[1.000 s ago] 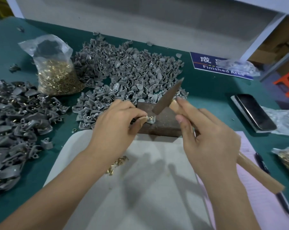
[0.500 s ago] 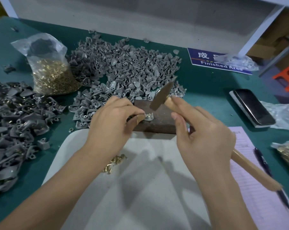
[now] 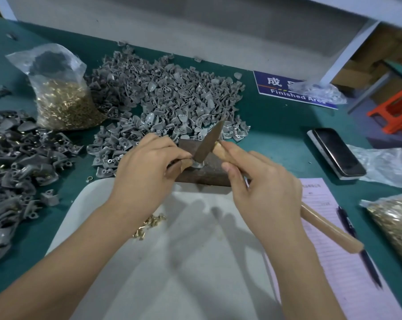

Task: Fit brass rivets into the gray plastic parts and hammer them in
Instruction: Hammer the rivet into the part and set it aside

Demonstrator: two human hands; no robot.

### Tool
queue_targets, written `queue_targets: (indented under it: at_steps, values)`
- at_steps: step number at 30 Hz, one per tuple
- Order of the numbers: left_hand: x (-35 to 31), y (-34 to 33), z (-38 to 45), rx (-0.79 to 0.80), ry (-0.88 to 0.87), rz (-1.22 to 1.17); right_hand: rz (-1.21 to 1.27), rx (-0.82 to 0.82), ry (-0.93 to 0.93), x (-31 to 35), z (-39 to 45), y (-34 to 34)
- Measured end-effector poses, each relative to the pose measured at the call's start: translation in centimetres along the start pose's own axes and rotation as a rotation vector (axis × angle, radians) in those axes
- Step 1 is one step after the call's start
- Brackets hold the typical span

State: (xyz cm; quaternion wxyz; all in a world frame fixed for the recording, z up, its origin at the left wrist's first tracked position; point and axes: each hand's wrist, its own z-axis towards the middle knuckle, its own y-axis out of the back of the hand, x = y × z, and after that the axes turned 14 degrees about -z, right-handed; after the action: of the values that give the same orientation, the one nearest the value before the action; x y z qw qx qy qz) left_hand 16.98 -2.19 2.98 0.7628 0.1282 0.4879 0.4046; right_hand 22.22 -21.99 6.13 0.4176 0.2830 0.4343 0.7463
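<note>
My left hand (image 3: 146,172) pinches a small gray plastic part (image 3: 198,165) flat on a dark brown metal block (image 3: 207,174). My right hand (image 3: 262,190) grips the wooden handle of a hammer (image 3: 209,142); its rusty head is down on the part. A few loose brass rivets (image 3: 149,225) lie on the white tray (image 3: 195,262) below my left wrist. Behind the block spreads a big pile of gray plastic parts (image 3: 167,95). A clear bag of brass rivets (image 3: 63,98) stands at the left of it.
Another heap of gray parts (image 3: 12,167) covers the left of the green table. At the right lie a phone (image 3: 336,153), a pink form (image 3: 334,250) with a pen (image 3: 361,250), and a second rivet bag (image 3: 396,227). A blue "Finished Area" sign (image 3: 287,91) sits behind.
The hammer head has dropped from above the block down onto the part that my left hand holds. The left hand has stayed in place.
</note>
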Motion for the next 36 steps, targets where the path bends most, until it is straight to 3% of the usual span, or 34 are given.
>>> queue_targets:
  at_steps: [5,36]
  values:
    - [0.2,0.3,0.1,0.019,0.001,-0.005,0.043,-0.149,-0.058,0.6,-0.2,-0.1]
    - [0.0,0.2,0.1,-0.002,0.002,0.033,-0.032,-0.144,-0.099,2.2,-1.2,-0.1]
